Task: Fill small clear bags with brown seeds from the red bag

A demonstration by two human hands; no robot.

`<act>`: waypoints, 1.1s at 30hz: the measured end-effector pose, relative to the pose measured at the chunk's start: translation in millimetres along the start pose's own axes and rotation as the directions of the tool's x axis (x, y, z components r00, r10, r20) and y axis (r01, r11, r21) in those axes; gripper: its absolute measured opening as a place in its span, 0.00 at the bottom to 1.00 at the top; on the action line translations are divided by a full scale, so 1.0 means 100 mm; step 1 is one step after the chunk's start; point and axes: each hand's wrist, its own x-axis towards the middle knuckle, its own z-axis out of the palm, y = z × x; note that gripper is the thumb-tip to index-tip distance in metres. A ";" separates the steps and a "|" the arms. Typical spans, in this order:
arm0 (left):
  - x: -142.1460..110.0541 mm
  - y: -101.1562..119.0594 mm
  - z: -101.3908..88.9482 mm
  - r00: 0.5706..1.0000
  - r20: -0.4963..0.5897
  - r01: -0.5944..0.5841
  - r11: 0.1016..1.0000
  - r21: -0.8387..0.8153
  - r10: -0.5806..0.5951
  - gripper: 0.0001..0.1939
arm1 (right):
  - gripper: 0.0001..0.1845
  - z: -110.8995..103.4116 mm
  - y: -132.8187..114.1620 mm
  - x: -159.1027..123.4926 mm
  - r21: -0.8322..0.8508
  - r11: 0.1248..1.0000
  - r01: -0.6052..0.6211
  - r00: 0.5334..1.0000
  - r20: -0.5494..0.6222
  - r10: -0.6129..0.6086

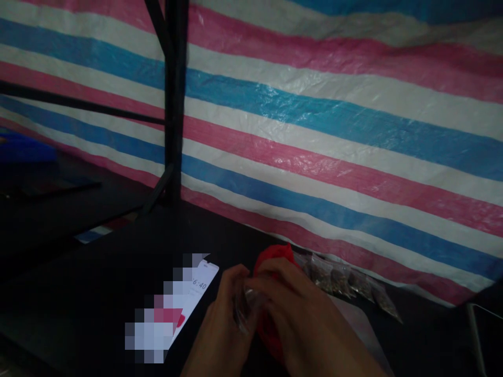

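Both hands are close together at the bottom middle, with a small clear plastic bag (245, 309) between them. My left hand (228, 303) has its fingers curled round the bag's left side. From the right, my right hand (298, 303) reaches over with bent fingers pressed on the bag's upper edge. What the bag contains, if anything, I cannot make out. Partly hidden behind my right hand is a red plastic bag (275, 253). Beyond it lies a row of several small clear bags (340, 277) filled with small dark and brownish bits.
A lit phone (196, 293), partly pixelated, lies left of my hands on the black table (98, 293). A pale flat sheet (359, 319) shows beside my right wrist. Striped plastic sheeting (334, 131) hangs behind, with a black metal post (175, 104). A dark-framed object (487, 335) sits at far right.
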 end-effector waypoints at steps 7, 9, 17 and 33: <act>0.00 0.07 0.00 0.999 -0.041 -0.029 0.999 0.038 0.031 0.17 | 0.33 -0.07 0.05 -0.05 -0.031 0.999 0.013 0.994 -0.108 -0.016; 0.00 0.10 0.00 0.994 -0.107 -0.014 0.995 0.096 0.025 0.18 | 0.26 -0.09 0.16 -0.08 0.022 0.997 -0.075 0.977 -0.197 0.078; -0.01 0.09 0.09 0.930 -0.063 0.367 0.907 0.206 -0.362 0.34 | 0.26 0.31 0.62 -0.15 0.158 0.937 -0.311 0.946 -0.041 0.321; 0.03 0.22 0.30 0.920 0.004 0.387 0.907 -0.169 -0.392 0.07 | 0.31 0.52 0.70 -0.24 0.222 0.892 -0.394 0.904 -0.079 0.419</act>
